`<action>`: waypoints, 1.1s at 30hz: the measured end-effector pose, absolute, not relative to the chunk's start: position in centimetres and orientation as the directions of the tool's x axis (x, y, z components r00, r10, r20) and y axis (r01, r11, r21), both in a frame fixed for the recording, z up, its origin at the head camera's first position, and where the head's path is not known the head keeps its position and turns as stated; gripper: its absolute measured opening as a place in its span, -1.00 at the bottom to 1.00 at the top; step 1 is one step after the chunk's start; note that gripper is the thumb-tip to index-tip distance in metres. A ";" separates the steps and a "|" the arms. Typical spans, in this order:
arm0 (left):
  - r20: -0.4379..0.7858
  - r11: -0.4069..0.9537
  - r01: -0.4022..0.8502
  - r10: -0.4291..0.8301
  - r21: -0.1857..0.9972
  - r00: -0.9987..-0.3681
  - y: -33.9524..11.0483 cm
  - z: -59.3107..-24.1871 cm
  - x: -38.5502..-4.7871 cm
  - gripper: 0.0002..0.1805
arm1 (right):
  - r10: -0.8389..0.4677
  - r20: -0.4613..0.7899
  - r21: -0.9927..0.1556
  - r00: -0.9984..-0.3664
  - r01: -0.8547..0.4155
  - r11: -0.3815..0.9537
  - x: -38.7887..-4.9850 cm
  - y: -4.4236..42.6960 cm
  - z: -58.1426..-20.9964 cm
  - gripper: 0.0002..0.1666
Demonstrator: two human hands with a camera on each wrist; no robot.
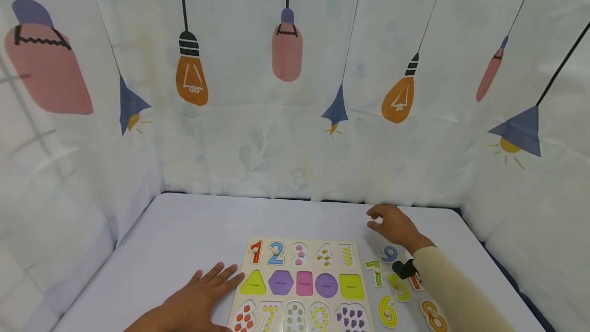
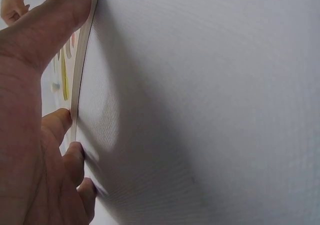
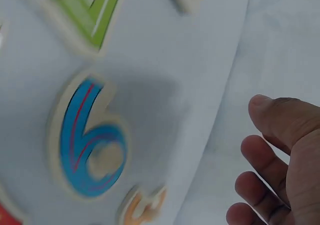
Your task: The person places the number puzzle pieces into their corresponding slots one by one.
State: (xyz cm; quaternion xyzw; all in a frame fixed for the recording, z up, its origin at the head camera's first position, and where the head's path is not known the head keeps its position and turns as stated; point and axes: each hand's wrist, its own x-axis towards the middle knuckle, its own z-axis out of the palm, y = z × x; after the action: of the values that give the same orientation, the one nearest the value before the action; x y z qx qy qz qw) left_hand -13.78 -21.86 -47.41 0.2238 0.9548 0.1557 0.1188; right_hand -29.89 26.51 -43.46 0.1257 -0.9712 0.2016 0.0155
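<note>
A cream puzzle board [image 1: 288, 255] lies on the white table, with number pieces 1 [image 1: 255, 252] and 2 [image 1: 275, 253] in its top row. Other number recesses show small pictures. My left hand [image 1: 195, 296] rests with spread fingers at the board's left edge; the left wrist view shows its fingertips against the edge. Beyond the loose pieces, my right hand [image 1: 396, 227] hovers with loosely bent fingers and nothing in them. Nearest it lies a blue 9 [image 1: 389, 253], seen upside down in the right wrist view. A green 7 [image 1: 374, 273] lies beside the board.
Right of the board lie a yellow-green 5 [image 1: 401, 288], a yellow 6 [image 1: 387, 311] and an orange 8 [image 1: 434, 315]. My right sleeve [image 1: 454, 291] partly covers a red piece [image 1: 416, 283]. Behind the table hangs a white curtain [image 1: 221, 142] printed with lamps.
</note>
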 end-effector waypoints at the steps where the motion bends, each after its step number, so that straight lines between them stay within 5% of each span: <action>1: -0.161 0.852 0.387 0.463 0.354 -0.872 -21.8 -47.4 -13.8 0.23 | -0.223 0.071 -0.385 -0.972 -0.233 0.893 -30.0 27.2 -43.7 -0.60; 11: -0.133 0.853 0.415 0.473 0.317 -0.871 -22.1 -47.8 -13.8 0.23 | -0.097 -0.038 -0.383 -0.995 -0.075 0.921 -30.1 31.1 -44.8 -0.65; 33: -0.136 0.852 0.416 0.475 0.317 -0.869 -22.3 -47.9 -13.8 0.22 | -0.081 -0.032 -0.387 -0.996 -0.063 0.920 -30.4 32.4 -46.0 -0.81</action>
State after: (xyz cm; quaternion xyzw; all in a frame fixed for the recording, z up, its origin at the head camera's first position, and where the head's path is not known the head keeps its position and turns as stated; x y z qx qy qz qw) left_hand -13.76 -22.29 -47.93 0.2328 0.9566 0.1403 0.1054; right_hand -30.44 32.42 -46.02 0.0366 -0.9795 0.1967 -0.0234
